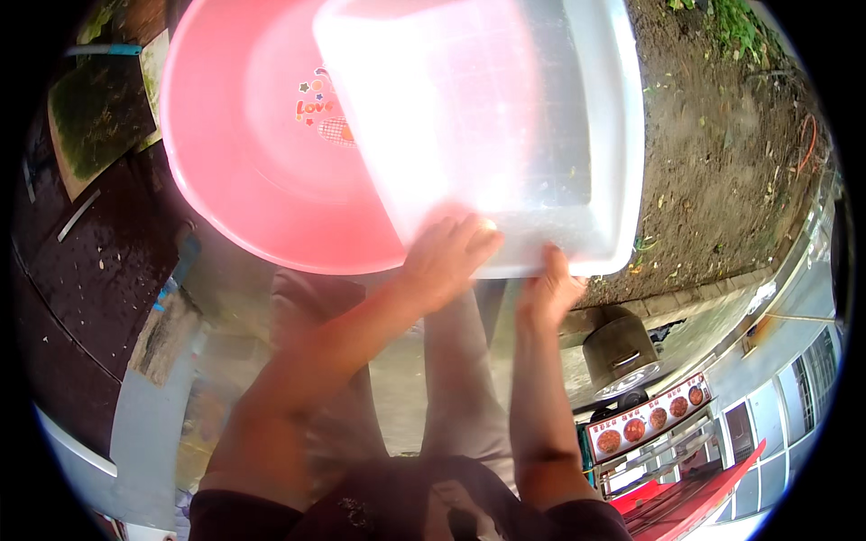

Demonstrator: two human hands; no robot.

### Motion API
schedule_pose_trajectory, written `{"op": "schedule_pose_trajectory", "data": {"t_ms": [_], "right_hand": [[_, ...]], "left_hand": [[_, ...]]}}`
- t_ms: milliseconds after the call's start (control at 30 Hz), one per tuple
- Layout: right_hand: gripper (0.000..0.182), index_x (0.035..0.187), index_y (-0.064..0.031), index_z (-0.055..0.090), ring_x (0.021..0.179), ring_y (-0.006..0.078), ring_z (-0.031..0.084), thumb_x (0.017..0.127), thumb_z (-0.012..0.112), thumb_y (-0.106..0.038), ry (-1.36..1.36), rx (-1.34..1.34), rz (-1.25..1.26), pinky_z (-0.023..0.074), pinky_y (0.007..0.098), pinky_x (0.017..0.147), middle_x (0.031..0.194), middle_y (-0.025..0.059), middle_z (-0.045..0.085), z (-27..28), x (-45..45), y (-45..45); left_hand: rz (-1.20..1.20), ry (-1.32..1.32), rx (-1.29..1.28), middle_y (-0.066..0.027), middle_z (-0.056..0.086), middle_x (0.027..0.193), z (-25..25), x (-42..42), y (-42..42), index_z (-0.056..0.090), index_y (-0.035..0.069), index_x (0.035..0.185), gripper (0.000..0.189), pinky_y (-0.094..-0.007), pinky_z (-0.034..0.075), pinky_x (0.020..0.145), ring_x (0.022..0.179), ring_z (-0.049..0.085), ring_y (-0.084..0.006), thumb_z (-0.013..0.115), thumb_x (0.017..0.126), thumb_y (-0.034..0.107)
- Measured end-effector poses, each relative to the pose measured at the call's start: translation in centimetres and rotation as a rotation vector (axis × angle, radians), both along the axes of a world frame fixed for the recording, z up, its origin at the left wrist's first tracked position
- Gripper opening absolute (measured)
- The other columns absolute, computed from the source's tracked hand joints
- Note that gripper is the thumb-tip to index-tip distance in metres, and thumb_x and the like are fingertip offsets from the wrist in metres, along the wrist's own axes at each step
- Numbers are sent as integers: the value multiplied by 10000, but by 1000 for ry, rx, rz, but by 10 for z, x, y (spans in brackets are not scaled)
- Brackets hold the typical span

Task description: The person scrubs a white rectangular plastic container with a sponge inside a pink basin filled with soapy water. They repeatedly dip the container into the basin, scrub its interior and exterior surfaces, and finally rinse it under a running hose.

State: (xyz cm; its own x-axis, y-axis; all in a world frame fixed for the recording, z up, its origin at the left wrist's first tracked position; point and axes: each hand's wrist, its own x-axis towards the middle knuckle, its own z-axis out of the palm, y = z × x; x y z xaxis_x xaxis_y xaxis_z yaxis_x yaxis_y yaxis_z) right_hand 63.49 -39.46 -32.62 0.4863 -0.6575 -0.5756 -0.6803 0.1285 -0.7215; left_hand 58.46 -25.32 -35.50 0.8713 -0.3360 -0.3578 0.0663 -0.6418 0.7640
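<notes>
A round pink plastic basin with a printed pattern fills the upper left middle. Over its right part lies a translucent white plastic tray or bin, tilted and washed out by glare. My left hand rests flat, fingers together, on the near side of the white bin; whether it holds a small thing is hidden by glare and blur. My right hand grips the bin's near rim, thumb on the inside, fingers underneath and mostly hidden.
Bare soil with some weeds lies at the right, edged by a brick kerb. A large metal pot and a food stall with a pictured sign stand lower right. Dark wet boards are at the left.
</notes>
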Motion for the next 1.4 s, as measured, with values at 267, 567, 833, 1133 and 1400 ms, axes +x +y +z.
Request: {"op": "schedule_pose_trajectory", "data": {"t_ms": [267, 567, 833, 1133, 1400], "right_hand": [[480, 1067, -21, 497, 893, 220, 549, 603, 604, 40, -144, 166, 18, 466, 349, 830, 985, 78, 555, 4, 17, 27], [391, 1038, -9, 505, 836, 179, 557, 662, 577, 68, -216, 217, 104, 467, 313, 763, 936, 67, 566, 6, 18, 22], [362, 1006, -10, 522, 795, 172, 563, 657, 573, 69, -153, 196, 55, 471, 303, 737, 912, 62, 571, -1, 9, 3], [279, 951, 0, 540, 734, 135, 561, 696, 528, 113, -117, 226, 19, 461, 252, 647, 855, 45, 582, -2, -1, -1], [279, 954, 3, 544, 731, 131, 557, 697, 522, 110, -117, 238, 19, 464, 251, 647, 864, 42, 583, -5, -3, -10]], "left_hand": [[-327, 0, 320, -90, 566, 1083, -22, 23, 87, 634, 114, 908, 180, -450, 361, 917, 1048, 488, -280, 565, 762, 194], [29, 188, 27, -65, 601, 978, -7, -22, -1, 642, 89, 915, 202, -397, 416, 866, 981, 529, -275, 531, 753, 45], [94, -52, 494, -120, 577, 966, -58, 27, 120, 607, 63, 891, 135, -406, 424, 802, 902, 505, -314, 531, 793, 116], [-79, 173, -50, -88, 583, 945, -52, -42, -1, 614, 88, 852, 177, -423, 356, 953, 1022, 516, -268, 606, 676, 108], [364, 57, 498, -140, 524, 991, -101, 32, 60, 551, 63, 966, 226, -440, 411, 845, 930, 496, -317, 595, 754, 127]]}}
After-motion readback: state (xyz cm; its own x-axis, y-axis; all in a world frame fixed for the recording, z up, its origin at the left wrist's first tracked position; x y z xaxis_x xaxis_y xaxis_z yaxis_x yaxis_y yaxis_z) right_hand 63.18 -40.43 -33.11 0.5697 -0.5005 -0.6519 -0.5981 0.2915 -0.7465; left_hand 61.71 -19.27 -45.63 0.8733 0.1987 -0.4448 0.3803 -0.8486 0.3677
